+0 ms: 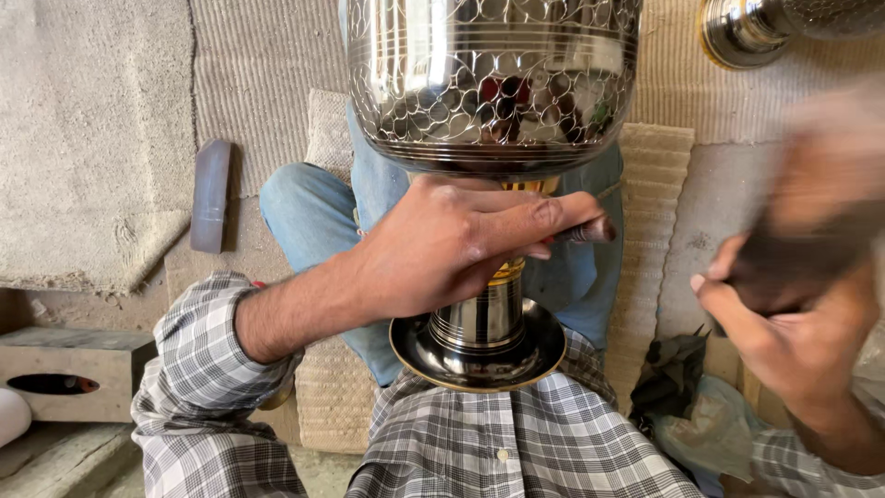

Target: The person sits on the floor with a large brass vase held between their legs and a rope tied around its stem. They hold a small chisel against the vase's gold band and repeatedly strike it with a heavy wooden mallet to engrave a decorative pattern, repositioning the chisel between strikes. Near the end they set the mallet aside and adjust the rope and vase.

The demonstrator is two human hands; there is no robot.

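Observation:
A large shiny metal vessel (pixel 493 78) with an engraved scale pattern rests on my lap, its round foot (pixel 479 349) with a gold rim toward my chest. My left hand (pixel 461 244) wraps around its narrow stem and also pinches a thin dark tool whose tip (pixel 595 231) points right. My right hand (pixel 793 323), blurred by motion, is off to the right of the vessel and grips a dark blurred object (pixel 797 258); what that object is cannot be told.
Woven mats (pixel 267 65) cover the floor under my legs. A grey bar-shaped block (pixel 210 195) lies at the left. A wooden box (pixel 69 373) sits lower left. Another shiny metal piece (pixel 747 28) is at the top right, and dark rags (pixel 668 383) lie beside my right knee.

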